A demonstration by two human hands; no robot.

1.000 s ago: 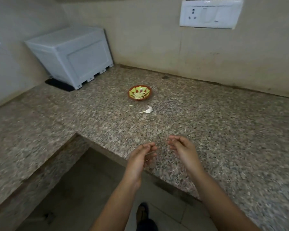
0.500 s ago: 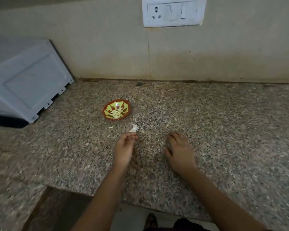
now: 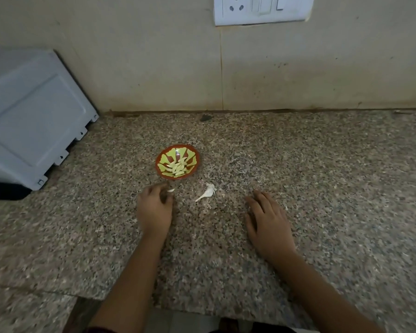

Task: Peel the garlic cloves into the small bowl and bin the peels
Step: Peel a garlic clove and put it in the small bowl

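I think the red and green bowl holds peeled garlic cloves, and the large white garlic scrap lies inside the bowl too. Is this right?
Not quite. The head view shows the large white garlic scrap lying on the counter, just outside the bowl. The bowl does hold the peeled garlic cloves.

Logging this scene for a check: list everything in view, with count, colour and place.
small bowl: one, red and yellow-green, mid counter
garlic cloves: several, pale, in the bowl
peel: one, white, on counter near the bowl
peel scrap: one, white, by left fingertips
box: one, pale grey, far left
switch plate: one, white, on wall
counter: one, speckled granite, throughout
left hand: one, fingers curled, beside the scrap
right hand: one, flat on counter
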